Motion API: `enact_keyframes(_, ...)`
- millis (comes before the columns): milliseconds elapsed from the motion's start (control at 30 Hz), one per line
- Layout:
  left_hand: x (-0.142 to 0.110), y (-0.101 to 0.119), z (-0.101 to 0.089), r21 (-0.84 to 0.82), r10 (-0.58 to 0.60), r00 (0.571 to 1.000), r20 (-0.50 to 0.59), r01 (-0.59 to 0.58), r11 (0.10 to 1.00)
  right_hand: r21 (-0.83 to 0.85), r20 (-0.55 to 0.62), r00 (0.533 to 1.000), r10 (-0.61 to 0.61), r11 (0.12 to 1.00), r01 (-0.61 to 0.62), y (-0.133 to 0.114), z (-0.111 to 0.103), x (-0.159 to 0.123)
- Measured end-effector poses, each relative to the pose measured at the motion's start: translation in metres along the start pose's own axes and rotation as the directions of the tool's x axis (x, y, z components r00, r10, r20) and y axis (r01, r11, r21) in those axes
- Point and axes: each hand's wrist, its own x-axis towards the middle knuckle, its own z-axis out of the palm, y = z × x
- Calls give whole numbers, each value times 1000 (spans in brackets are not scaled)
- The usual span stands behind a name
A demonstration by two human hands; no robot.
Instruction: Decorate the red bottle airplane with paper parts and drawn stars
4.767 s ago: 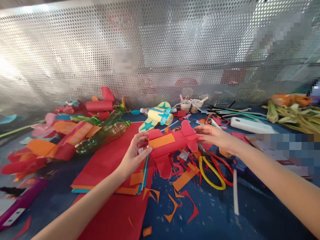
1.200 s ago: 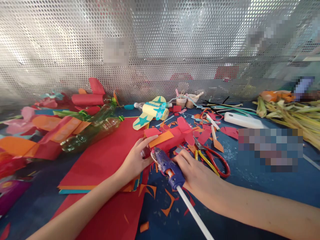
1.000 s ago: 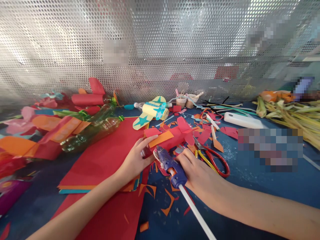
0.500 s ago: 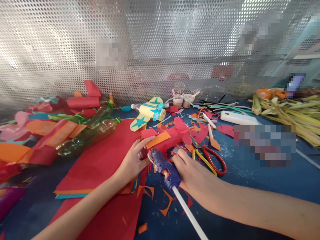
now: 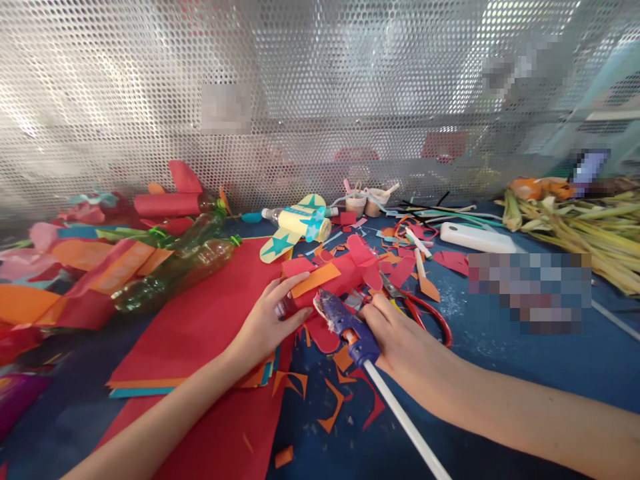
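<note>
My left hand point(image 5: 273, 312) is closed round the near end of a red paper-covered bottle airplane point(image 5: 350, 270), thumb below and fingers above. An orange paper strip point(image 5: 316, 279) lies along the airplane's top, under my fingertips. In my right hand point(image 5: 393, 333) is a blue glue gun point(image 5: 345, 327), its whitish tip close to the airplane's near side; I cannot tell whether it touches. A long white glue stick point(image 5: 405, 417) sticks out of the gun's back end. Just beyond my right hand lie red-handled scissors point(image 5: 430, 317), partly covered by it.
Red paper sheets point(image 5: 195, 333) are stacked at the left. Green plastic bottles point(image 5: 175, 277) and colored paper pieces lie beyond. A yellow starred bottle airplane point(image 5: 300, 225) rests near the perforated metal screen point(image 5: 320, 100). Paper scraps, a white device point(image 5: 480, 237) and dry husks point(image 5: 575, 227) lie rightward.
My right hand has moved the glue gun slightly to the right along the airplane, uncovering a red paper wing below. The yellow scissor handle is now mostly hidden. My left hand stays in place.
</note>
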Motion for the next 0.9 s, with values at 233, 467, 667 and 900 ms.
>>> enact_keyframes(233,-1,-2,1,17,9,1000,-4,-9,1000,140,-56,989,139,981,-130,6,5,-1)
enact_keyframes(467,-1,4,-2,33,-5,1000,11,5,999,39,-118,993,-10,999,15,-5,5,7)
enact_keyframes(667,-1,5,-3,46,-8,1000,23,7,999,78,-71,996,54,996,-48,-10,3,11)
enact_keyframes(900,-1,3,-1,52,0,1000,0,0,999,15,-116,993,22,1000,-20,3,5,3)
